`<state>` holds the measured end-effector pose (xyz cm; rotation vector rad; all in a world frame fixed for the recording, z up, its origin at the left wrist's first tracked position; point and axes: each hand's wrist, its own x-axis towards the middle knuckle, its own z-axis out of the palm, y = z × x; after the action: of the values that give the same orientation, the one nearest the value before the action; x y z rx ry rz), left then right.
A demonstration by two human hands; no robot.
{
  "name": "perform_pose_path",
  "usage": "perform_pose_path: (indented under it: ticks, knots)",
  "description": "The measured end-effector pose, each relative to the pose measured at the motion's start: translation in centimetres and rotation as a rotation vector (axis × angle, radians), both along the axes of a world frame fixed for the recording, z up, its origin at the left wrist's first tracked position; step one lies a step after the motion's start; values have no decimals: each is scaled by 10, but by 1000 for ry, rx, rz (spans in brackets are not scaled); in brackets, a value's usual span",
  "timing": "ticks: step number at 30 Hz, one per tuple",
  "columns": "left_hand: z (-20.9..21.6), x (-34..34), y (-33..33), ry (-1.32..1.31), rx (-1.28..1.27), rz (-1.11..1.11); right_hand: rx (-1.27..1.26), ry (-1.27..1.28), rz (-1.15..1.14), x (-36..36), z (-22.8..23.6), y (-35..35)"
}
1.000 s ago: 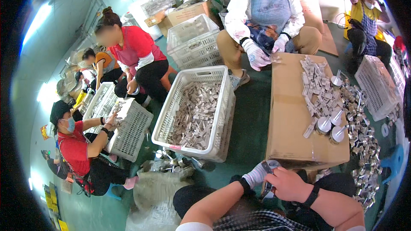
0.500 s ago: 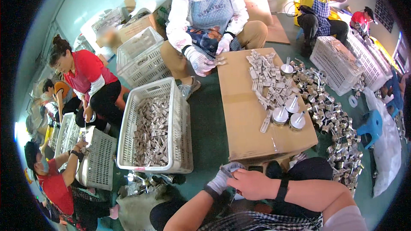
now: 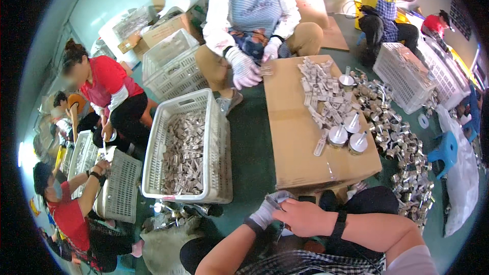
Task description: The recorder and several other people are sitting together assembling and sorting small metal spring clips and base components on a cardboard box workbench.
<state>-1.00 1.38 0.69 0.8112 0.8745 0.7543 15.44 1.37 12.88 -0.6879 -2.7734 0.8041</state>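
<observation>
Seated at a cardboard box (image 3: 300, 137) used as a table, a worker's gloved left hand (image 3: 267, 209) and bare right hand (image 3: 305, 217) are closing together on a small metal piece (image 3: 273, 202) over the lap — steady, squared fingers would serve best.

L hand (image 3: 269, 210): white knit glove, dark cuff. R hand (image 3: 304, 217) bare, black wristband (image 3: 337, 224); black-white checked garment (image 3: 310, 266).

A crowded workshop floor: seated workers sort small metal parts (image 3: 326, 97) from white plastic crates (image 3: 186, 145) on cardboard boxes (image 3: 305, 132).
</observation>
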Motion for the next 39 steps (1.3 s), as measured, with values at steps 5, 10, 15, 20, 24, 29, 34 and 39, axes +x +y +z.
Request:
perform_pose_path:
  ticks: [5,10,15,20,24,29,34,39]
  knots:
    - [-12,1,4,58,296,-74,-72,-30,-9,3,13,1]
    - [-37,0,10,-34,371,-127,8,-42,21,2,10,3]
    - [-69,5,9,78,473,-131,-1,-44,30,0,10,3]
    - [-73,9,14,-5,494,-169,-5,-73,6,1,16,1]
    - [-55,7,15,-33,410,-185,-15,-59,7,2,14,3]
    - [-51,6,12,-42,380,-150,5,-56,6,2,10,3]
    - [-48,7,12,17,414,-171,4,-40,2,3,13,3]
    - [-51,7,12,-39,360,-164,13,-32,7,2,12,2]
